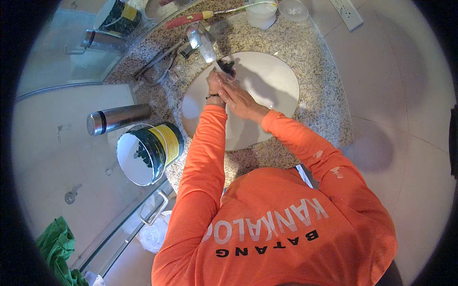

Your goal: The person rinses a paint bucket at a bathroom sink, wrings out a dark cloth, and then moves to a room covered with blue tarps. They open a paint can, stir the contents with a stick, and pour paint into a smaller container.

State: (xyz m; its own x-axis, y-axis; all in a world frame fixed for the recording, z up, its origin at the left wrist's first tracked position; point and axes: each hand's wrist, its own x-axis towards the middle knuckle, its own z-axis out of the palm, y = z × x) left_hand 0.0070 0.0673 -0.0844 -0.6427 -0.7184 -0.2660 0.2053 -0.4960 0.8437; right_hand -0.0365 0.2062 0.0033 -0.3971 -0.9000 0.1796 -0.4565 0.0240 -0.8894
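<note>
My two hands meet over the white sink (281, 90), just below the chrome faucet (205, 45). My left hand (217, 83), with a dark bracelet at the wrist, is closed. My right hand (240, 99) lies against it, its fingers stretched across the left hand's fingers. Just beyond the fingertips shows a dark, ragged-edged thing (226, 66); its kind is unclear, and whatever lies between the palms is hidden. Wet-looking highlights show on the fingers.
Left on the speckled stone counter (319, 71), a metal flask (121, 118) and a paint bucket (151, 151) lie on their sides. A red-handled tool (188, 20) and a white tub (261, 14) stand behind the faucet. A mirror (62, 43) borders the counter; green cloth (57, 245) hangs lower left.
</note>
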